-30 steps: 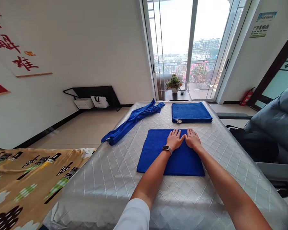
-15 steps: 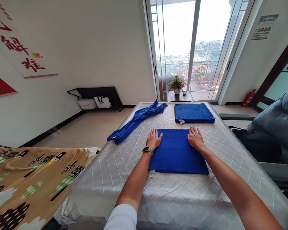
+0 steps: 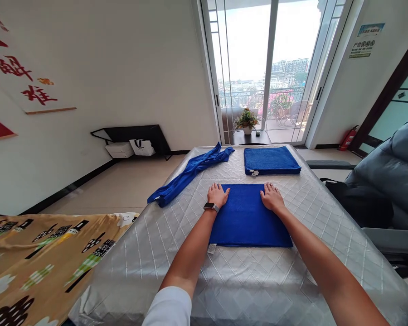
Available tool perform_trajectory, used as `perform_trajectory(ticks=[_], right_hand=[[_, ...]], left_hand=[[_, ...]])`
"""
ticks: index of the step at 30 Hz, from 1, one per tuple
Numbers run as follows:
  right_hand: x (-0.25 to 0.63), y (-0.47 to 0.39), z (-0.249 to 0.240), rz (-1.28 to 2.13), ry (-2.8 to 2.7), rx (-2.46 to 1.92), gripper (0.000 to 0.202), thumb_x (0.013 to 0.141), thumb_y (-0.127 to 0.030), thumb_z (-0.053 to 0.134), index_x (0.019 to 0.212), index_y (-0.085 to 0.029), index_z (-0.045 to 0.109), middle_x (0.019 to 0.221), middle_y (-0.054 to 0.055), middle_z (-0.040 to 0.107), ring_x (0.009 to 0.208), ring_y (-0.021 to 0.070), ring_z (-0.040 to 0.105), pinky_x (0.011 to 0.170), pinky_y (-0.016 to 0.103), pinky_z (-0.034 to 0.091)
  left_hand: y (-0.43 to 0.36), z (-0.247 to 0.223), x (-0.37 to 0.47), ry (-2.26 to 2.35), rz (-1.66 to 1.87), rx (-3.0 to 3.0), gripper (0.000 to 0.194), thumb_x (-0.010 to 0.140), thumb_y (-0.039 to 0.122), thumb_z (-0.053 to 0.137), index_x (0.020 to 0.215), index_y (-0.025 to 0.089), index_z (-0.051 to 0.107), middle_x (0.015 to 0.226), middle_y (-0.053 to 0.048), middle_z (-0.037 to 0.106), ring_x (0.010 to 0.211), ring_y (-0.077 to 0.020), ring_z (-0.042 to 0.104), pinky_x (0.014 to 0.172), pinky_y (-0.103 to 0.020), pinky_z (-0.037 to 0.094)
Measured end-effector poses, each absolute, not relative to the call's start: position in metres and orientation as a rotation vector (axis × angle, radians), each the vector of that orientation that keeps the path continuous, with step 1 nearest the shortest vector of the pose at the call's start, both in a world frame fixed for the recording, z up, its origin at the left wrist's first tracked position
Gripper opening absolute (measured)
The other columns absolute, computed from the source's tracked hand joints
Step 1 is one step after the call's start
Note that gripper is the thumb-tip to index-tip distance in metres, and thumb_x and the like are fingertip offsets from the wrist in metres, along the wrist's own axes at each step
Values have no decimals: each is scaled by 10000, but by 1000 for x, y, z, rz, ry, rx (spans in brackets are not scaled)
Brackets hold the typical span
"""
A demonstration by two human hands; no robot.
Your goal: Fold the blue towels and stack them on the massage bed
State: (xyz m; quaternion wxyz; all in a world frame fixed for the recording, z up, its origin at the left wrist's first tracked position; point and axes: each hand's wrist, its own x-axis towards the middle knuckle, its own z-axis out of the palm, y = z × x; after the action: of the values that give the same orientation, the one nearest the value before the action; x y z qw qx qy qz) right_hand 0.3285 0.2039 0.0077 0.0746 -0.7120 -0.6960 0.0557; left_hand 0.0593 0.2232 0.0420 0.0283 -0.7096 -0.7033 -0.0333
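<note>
A flat, folded blue cloth (image 3: 248,219) lies on the silvery quilted cover (image 3: 170,244), a white tag showing at its near left corner. My left hand (image 3: 218,194) rests on its far left corner, fingers stretched forward, a watch on the wrist. On the far right corner lies my right hand (image 3: 272,197), flat with its fingers extended. Neither hand grips anything. Beyond the right hand is a neat stack of folded blue cloths (image 3: 272,160) with white tags. A crumpled, long blue cloth (image 3: 190,174) stretches diagonally at the far left of the cover.
A patterned tan blanket (image 3: 54,253) is at the left. On the right stand a grey padded chair (image 3: 394,172) and a black bag (image 3: 360,197). Past the far edge, a small table (image 3: 251,138) holds a potted plant (image 3: 247,120) before the glass door.
The view has shifted slightly, so most things appear a little farther left. Both hands stay at the far corners of the cloth, the right one slightly more inward.
</note>
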Motion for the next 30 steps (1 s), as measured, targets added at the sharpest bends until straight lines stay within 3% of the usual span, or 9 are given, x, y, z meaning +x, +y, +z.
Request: perform_trajectory(ticks=[6, 10, 14, 21, 30], right_hand=[[332, 205, 2, 130, -2106, -2101, 673, 1054, -391, 211, 1634, -51, 244, 1706, 116, 212, 1584, 244, 148, 1272, 397, 122], [334, 205, 1, 135, -2157, -2078, 656, 1045, -311, 195, 1636, -28, 214, 1710, 126, 193, 1587, 241, 133, 1268, 379, 124], [332, 205, 4, 172, -2095, -2099, 709, 1054, -425, 187, 1632, -16, 217, 1704, 145, 200, 1586, 252, 141, 1272, 394, 107], [330, 203, 7, 187, -2091, -2118, 711, 1053, -435, 175, 1635, -29, 216, 1709, 124, 188, 1587, 233, 134, 1273, 381, 95], [327, 189, 12, 81, -2075, -2182, 681, 1053, -386, 183, 1625, -21, 246, 1701, 131, 218, 1583, 236, 150, 1277, 405, 78]], left_hand=[[206, 29, 174, -1639, -362, -2654, 633, 1082, 504, 234, 1527, 127, 479, 1618, -152, 421, 1518, -253, 358, 1256, -405, 262], [198, 16, 204, -1621, -413, -2729, 625, 1094, 475, 160, 1545, 167, 462, 1624, -121, 420, 1526, -225, 347, 1261, -414, 260], [206, 19, 150, -1784, -319, -2644, 678, 1071, 576, 180, 1578, 194, 419, 1660, -105, 356, 1553, -239, 288, 1278, -426, 214], [210, 23, 31, -2158, -248, -2296, 752, 1057, 597, 171, 1602, 109, 343, 1683, -150, 281, 1561, -263, 264, 1276, -413, 195], [205, 23, 28, -2202, -271, -2285, 783, 1041, 614, 182, 1608, 91, 314, 1687, -157, 261, 1566, -264, 249, 1276, -398, 180]])
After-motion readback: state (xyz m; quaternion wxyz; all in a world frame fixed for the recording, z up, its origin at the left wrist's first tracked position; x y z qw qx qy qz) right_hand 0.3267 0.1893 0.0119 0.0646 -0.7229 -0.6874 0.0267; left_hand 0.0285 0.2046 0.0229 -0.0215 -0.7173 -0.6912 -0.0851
